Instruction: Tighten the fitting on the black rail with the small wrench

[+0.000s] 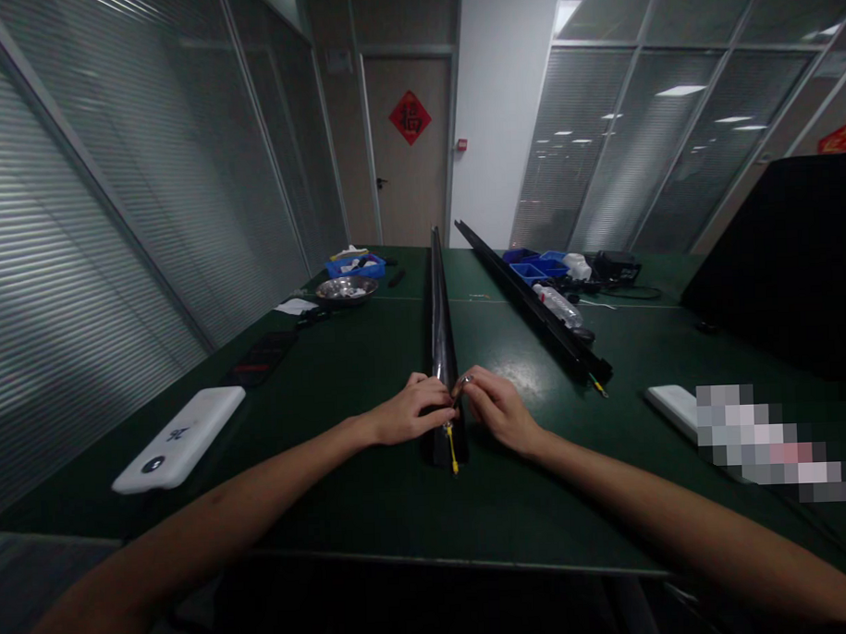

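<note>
A long black rail [439, 307] lies along the middle of the dark green table [373, 485], running away from me. My left hand [407, 413] rests on the rail's near end, fingers curled over its left side. My right hand [496, 409] sits against the right side, thumb and fingers pinching a small metallic piece [462, 384] at the rail's top. A yellow wire [452, 445] sticks out of the rail's near end, just below both hands.
A second black rail [534, 304] lies diagonally to the right. A white device [181, 438] and a dark phone [262, 356] lie at left; a metal bowl [345, 289] and blue bins [355, 265] stand further back. A plastic bottle [556, 303], more blue bins [536, 265] and a black monitor [788, 258] are right.
</note>
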Demonstrator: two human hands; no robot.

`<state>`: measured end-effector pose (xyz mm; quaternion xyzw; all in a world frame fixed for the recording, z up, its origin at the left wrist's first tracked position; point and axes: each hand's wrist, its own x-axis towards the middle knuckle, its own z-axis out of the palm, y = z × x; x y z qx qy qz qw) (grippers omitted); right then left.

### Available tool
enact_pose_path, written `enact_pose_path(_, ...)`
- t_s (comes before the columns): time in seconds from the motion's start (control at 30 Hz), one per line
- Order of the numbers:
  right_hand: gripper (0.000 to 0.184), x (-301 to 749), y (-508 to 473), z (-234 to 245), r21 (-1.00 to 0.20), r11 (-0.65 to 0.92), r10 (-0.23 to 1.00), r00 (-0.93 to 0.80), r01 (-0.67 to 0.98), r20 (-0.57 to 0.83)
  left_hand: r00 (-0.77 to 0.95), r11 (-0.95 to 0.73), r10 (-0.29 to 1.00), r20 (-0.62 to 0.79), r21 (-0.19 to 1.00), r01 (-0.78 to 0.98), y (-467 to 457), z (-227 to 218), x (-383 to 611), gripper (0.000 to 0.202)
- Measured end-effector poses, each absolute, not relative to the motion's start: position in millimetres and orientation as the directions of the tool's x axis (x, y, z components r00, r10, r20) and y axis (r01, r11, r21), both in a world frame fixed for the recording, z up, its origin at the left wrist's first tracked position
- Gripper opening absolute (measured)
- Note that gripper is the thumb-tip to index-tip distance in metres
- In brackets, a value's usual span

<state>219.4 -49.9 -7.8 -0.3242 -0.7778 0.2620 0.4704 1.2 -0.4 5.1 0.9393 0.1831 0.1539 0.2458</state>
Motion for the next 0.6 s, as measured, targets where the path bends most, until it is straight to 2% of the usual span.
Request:
enact_pose_path(0.2,0.038,221.5,-44.8,-17.1,-0.771,0.596,0.787,-0.352,0.223,0.506,0.882,-0.805,0.428,0.197,0.526,0.273,-0.6,5.0,0.4,0.032)
enact_pose_path(0.6,0.039,222.6,-43.1,-19.4,-0.788,0.584,0.788,-0.369,0.197,0.492,0.878,-0.793,0.437,0.196,0.545,0.273,-1.4,6.1,0.5,0.029)
